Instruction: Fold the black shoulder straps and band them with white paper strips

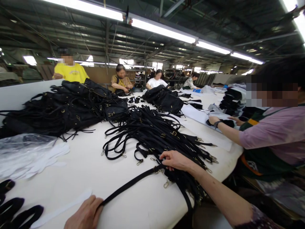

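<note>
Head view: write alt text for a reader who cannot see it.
A person's left hand grips a black strap over a white table, while the right hand is close to its buckle, at a pile of similar straps. Heaped black bags lie beyond, with several co-workers around.

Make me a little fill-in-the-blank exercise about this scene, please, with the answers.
1. The hand at the bottom edge, gripping a strap, is the wearer's own ____ hand.
2. The tabletop is coloured ____.
3. The top worn at the picture's far left is ____.
4. The piled bags are ____ in colour.

Missing words: left; white; yellow; black.
</note>
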The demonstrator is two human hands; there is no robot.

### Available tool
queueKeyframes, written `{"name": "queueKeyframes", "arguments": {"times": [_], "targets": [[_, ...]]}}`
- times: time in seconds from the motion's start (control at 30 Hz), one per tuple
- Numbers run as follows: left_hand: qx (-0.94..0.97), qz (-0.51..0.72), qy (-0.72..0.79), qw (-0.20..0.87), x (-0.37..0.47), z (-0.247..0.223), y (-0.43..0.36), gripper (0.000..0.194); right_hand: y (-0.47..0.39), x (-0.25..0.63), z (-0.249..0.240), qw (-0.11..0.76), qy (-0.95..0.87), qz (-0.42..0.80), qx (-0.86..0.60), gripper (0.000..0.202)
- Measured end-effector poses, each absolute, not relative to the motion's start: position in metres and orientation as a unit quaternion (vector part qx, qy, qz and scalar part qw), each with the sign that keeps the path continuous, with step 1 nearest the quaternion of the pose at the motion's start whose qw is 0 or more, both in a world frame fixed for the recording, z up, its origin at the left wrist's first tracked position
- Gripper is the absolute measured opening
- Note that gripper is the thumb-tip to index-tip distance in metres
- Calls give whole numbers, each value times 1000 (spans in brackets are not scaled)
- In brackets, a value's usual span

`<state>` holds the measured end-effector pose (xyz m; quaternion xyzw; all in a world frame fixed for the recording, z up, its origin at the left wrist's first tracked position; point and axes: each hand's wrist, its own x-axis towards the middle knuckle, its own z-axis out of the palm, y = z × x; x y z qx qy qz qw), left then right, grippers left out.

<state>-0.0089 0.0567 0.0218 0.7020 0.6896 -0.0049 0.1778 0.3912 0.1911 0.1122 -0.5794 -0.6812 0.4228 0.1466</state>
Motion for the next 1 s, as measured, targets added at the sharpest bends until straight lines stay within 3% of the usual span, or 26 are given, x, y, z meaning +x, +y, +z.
{"name": "queueKeyframes", "arguments": {"times": [0.1,0.4,0.53,0.6,0.67,0.73,0.83,1.0], "targets": [[702,32,688,181,3,32,77,33,167,355,108,128,-678,476,-546,28],[748,65,643,152,18,32,111,24,109,183,49,45,-646,673,-356,11],[753,66,636,156,0,29,112,23,110,166,41,45,-629,738,-240,36],[751,74,639,151,-7,27,109,24,115,181,47,118,-669,686,-262,36],[751,85,638,146,-8,26,106,24,125,202,54,226,-744,539,-324,31],[752,97,636,141,-8,24,103,25,137,219,55,280,-805,371,-368,33],[753,109,634,136,-8,24,102,25,154,225,41,252,-851,248,-388,38],[745,135,640,129,-8,34,84,31,161,207,4,196,-878,194,-392,28]]}}
